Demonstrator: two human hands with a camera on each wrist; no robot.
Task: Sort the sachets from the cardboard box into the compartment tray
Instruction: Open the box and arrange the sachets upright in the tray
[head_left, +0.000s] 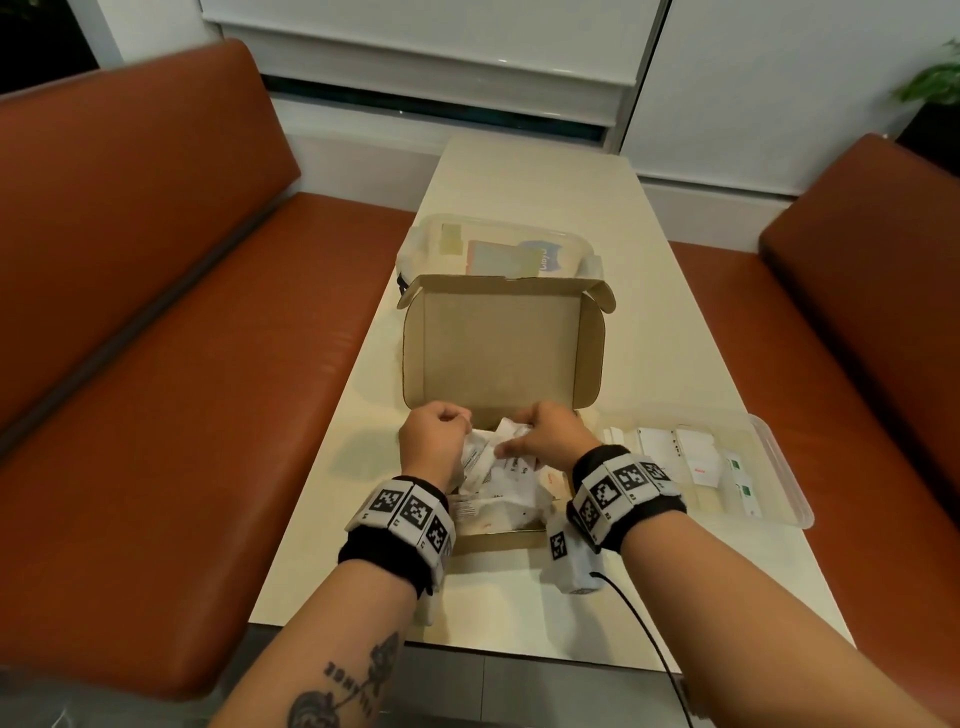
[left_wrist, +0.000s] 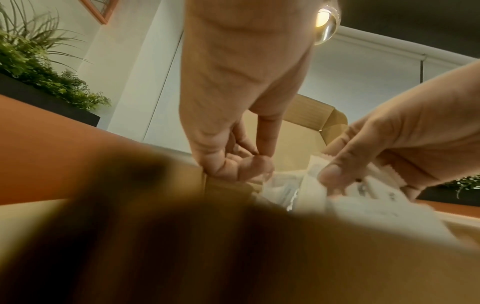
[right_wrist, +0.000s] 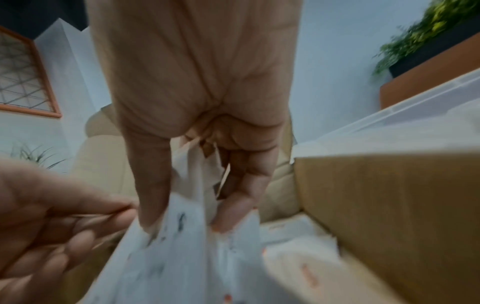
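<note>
The open cardboard box (head_left: 498, 353) lies at the table's middle, lid standing up at the back. A heap of white sachets (head_left: 498, 483) fills its near half. Both hands are inside the box over that heap. My right hand (head_left: 511, 441) pinches a bunch of white sachets (right_wrist: 182, 257) between thumb and fingers (right_wrist: 228, 216). My left hand (head_left: 465, 421) is curled by the box's left wall, and its fingers (right_wrist: 116, 216) pinch a thin sachet seen edge-on. The clear compartment tray (head_left: 789, 483) lies right of the box with several sachets in its sections.
A clear lidded plastic container (head_left: 498, 249) stands behind the box. Orange benches (head_left: 182, 415) flank the narrow table (head_left: 649, 338) on both sides. A black cable (head_left: 644, 634) runs from my right wrist over the near table edge.
</note>
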